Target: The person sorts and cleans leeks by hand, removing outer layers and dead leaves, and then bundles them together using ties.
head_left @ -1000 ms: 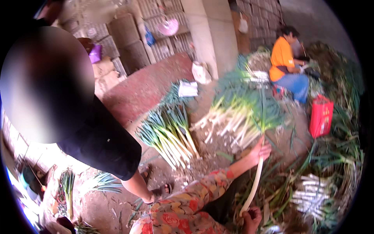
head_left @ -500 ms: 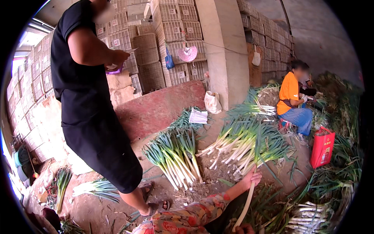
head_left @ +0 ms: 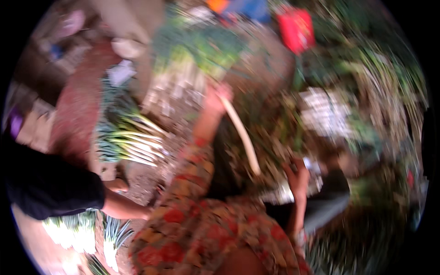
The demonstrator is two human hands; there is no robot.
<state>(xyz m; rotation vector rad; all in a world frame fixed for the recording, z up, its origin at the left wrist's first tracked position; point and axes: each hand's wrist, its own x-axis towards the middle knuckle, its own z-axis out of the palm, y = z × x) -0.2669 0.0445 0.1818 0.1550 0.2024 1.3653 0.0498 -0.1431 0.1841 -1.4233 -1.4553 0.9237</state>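
My left hand [head_left: 217,96] is closed round a long leek [head_left: 241,130]. Its pale stalk slants down from my fist toward the right, and its green top blurs into the pile behind. My right hand [head_left: 297,176] is beyond the stalk's lower end, apart from it, with its fingers bent. Beside those fingers is a small white and bluish thing [head_left: 310,164], too smeared to name; whether I hold it is unclear. Several pale stalks [head_left: 279,191] lie just under that hand.
Leek piles lie ahead [head_left: 197,50] and to the left [head_left: 137,140]. White stalks [head_left: 325,112] are heaped at the right, near a red bag [head_left: 295,30]. A person in dark clothes [head_left: 50,181] stands at the left. Leaves cover the ground at lower right.
The view has swung down and to the right and is now blurred. My right hand has come fully into sight, apart from the stalk's lower end. My left hand still holds the leek.
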